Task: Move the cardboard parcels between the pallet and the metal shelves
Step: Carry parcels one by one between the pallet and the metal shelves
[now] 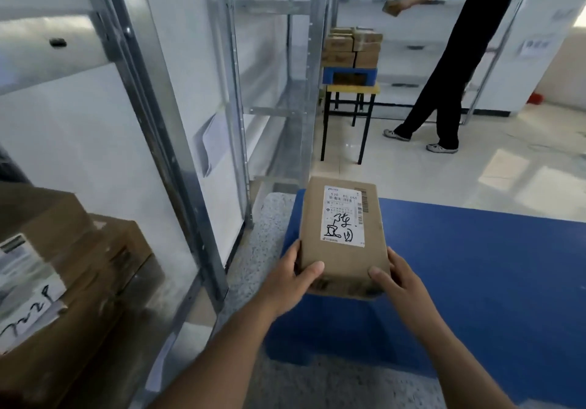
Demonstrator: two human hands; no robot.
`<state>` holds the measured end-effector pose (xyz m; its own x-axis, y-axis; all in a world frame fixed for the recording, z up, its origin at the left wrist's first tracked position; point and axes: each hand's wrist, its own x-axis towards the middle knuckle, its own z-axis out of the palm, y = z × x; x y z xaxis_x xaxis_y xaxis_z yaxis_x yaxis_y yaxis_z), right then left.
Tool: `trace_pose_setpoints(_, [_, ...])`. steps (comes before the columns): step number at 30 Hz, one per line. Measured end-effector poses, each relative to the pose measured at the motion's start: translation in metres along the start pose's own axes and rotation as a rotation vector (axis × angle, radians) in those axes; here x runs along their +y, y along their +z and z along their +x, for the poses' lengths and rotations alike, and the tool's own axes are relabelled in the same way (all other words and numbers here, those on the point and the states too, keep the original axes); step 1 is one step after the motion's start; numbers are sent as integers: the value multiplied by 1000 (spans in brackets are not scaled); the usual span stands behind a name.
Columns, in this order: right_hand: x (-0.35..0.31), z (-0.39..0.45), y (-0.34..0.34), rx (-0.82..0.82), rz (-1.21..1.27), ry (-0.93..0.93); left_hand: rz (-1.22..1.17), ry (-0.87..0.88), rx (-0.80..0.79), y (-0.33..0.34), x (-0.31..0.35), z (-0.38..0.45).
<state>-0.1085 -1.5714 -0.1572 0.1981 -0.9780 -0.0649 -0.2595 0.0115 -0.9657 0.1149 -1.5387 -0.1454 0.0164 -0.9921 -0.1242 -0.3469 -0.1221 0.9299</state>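
Item: cardboard parcel (344, 234), label side up, held level.

Location: in the air over the near left corner of the blue pallet (475, 266); whether its far end touches the deck cannot be told.

Grip: left hand (290, 277) and right hand (398, 277) clasp the two near corners, thumbs on top, fingers curled underneath.

Left of the grip: metal shelves (177, 142), with stacked boxes (63, 266) on a lower level.

Beyond the grip: another person (459, 44) placing a small box, and more parcels (352, 49) on a stool.

Handling note: the hold sits at one end only, so the far end will likely want to dip. Keeping it flat and close to the body should help, and clearing the upright post before turning towards a shelf.
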Motion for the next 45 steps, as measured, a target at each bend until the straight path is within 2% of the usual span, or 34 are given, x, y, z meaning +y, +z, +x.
trace_pose_setpoints(7, [-5, 90, 18, 43, -46, 34, 26, -14, -61, -32, -9, 88])
trace_pose_setpoints(11, [2, 110, 21, -62, -9, 50, 46, -43, -94, -43, -21, 116])
trace_pose_setpoints(15, [21, 120, 29, -43, -59, 93, 100, -80, -122, -47, -35, 130])
trace_pose_setpoints(28, [31, 139, 23, -75, -174, 80, 196, -70, -11, -37, -48, 135])
trace_pose_setpoints(32, [31, 135, 21, -71, -220, 107, 222, -108, 14, -34, -43, 127])
trace_pose_setpoints(36, [28, 114, 16, -48, -267, 139, 216, -89, 164, -24, -31, 98])
trace_pose_setpoints(41, [14, 68, 4, -28, -457, 0, 294, -83, 346, 2, -17, 23])
trace_pose_setpoints(45, [1, 14, -4, -44, -500, -137, 311, -85, 438, 27, 1, -44])
